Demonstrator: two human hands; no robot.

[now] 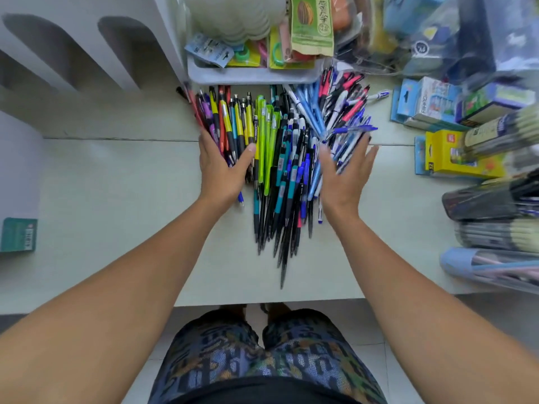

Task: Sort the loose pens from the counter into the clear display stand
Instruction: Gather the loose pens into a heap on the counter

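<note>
the heap of loose pens [280, 147] lies mid-counter, barrels roughly parallel and pointing away from the person, with black-tipped ones trailing toward the near edge and a messier blue and pink fan at the far right. the left hand [224, 167] lies flat and spread on the heap's left flank, thumb over the yellow and orange pens, gripping nothing. the right hand [345, 173] is likewise spread and empty, palm turned inward against the blue pens. this looks like squaring the pile up before picking. to do it well, press both palms inward together, keep the barrels aligned, and draw in the stragglers at the right first, so like colours come away as one bunch.

just beyond the heap a pale grey tray [250, 75] holds carded stationery packs and a green snack packet [312, 24]. at the right edge sit boxed goods, a yellow box [449, 154] among them. i cannot make out a clear display stand for certain.
</note>
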